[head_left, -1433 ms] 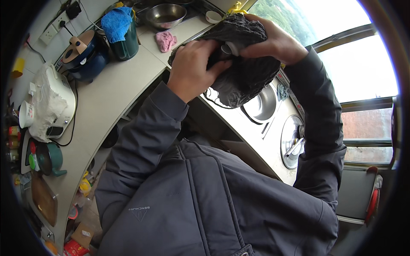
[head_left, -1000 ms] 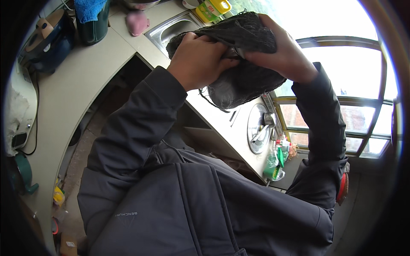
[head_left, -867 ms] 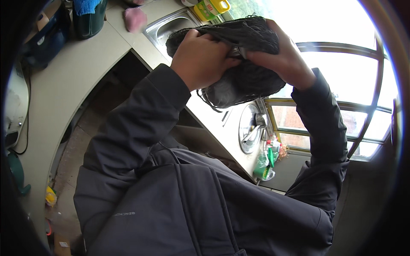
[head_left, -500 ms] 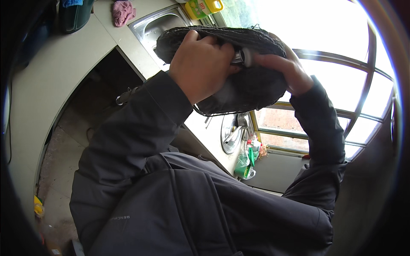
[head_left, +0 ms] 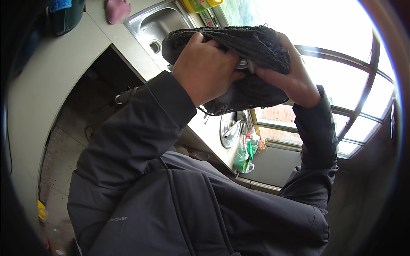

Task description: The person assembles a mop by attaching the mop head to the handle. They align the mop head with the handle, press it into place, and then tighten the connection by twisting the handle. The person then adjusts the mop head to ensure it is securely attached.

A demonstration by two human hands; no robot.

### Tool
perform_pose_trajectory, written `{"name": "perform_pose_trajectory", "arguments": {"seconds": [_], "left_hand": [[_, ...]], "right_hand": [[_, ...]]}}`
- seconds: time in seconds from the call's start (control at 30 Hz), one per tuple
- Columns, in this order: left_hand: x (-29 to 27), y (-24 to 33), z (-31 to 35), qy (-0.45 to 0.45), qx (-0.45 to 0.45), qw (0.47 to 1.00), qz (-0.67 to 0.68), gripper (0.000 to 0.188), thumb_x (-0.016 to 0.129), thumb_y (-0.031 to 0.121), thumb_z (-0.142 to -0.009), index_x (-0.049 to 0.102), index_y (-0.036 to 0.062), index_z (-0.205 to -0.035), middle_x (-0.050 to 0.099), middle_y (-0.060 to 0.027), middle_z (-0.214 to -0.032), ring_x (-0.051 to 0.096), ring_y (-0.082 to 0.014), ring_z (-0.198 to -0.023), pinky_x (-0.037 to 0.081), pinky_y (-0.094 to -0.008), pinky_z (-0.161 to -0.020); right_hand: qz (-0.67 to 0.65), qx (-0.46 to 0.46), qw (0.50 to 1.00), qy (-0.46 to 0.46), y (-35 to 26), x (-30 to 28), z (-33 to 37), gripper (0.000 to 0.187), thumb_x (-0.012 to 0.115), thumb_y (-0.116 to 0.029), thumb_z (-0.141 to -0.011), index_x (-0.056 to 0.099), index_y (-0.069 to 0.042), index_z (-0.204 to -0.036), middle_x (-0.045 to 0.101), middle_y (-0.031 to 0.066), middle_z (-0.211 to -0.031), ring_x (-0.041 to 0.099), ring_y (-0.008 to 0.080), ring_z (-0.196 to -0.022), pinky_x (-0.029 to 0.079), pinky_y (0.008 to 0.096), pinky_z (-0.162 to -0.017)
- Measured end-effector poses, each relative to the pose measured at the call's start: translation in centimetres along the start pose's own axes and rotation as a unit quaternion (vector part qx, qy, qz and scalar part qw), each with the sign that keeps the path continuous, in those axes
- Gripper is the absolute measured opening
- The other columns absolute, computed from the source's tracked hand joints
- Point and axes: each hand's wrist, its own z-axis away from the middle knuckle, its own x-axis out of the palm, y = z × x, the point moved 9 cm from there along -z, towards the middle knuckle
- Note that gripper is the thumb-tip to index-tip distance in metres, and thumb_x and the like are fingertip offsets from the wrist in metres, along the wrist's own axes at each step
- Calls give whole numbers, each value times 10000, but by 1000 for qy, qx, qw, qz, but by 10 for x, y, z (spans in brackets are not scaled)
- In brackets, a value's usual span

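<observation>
Both hands hold up a dark grey, shaggy mop head (head_left: 256, 40), folded over with loose threads along its edges. My left hand (head_left: 207, 70) is closed round its near left side, fingers curled into the fold. On the other side, my right hand (head_left: 286, 77) grips the mop head, its thumb pressed inward. Between the two hands shows a short shiny metal tube (head_left: 242, 65), partly hidden by fingers and fabric; I cannot tell which hand bears on it.
Behind the mop head are a steel sink (head_left: 164, 25) and a pale counter (head_left: 55, 64). A pink cloth (head_left: 117, 10) and yellow jug (head_left: 200, 4) lie near the sink. Further right are a round metal lid (head_left: 229, 130), a green bag (head_left: 243, 158) and a barred window (head_left: 337, 59).
The mop head has shifted slightly right and its fold has closed more over the metal tube. My right hand has moved a little right and down. More of the sink shows.
</observation>
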Motion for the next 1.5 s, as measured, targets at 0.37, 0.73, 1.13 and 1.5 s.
{"name": "perform_pose_trajectory", "arguments": {"seconds": [0.37, 0.73, 1.13, 1.5], "left_hand": [[5, 4, -3, -20, 8, 1000, -1, 301, 695, 394, -895, 719, 103, -965, 721, -31, -824, 679, -198, -911, 432, -424, -850], [3, 8, 2, 16, -25, 999, 26, 357, 755, 334, -840, 650, 88, -1077, 696, -58, -964, 655, -244, -956, 420, -425, -836], [14, 11, 7, -12, -20, 999, 22, 292, 731, 327, -856, 643, 65, -951, 689, -40, -836, 646, -207, -922, 405, -411, -835], [29, 11, -5, -79, 22, 996, 46, 389, 765, 350, -834, 646, 63, -1068, 710, -55, -933, 676, -229, -939, 451, -401, -888]], "right_hand": [[87, 2, 996, 31, -5, -3, -1, 600, 808, -212, -780, 527, 42, -1245, 698, 165, -1029, 683, 225, -942, 532, 366, -868], [31, 52, 998, 3, 2, 0, -3, 498, 782, -162, -796, 551, 57, -1178, 709, 127, -997, 666, 171, -916, 530, 338, -859], [-165, 162, 973, -7, 25, 9, 3, 461, 739, -86, -822, 540, 49, -1215, 691, 67, -1001, 645, 125, -936, 521, 284, -873], [-82, 102, 991, -13, 25, 5, 5, 489, 739, -71, -812, 524, 25, -1241, 684, 66, -1049, 634, 122, -965, 515, 291, -880]]}}
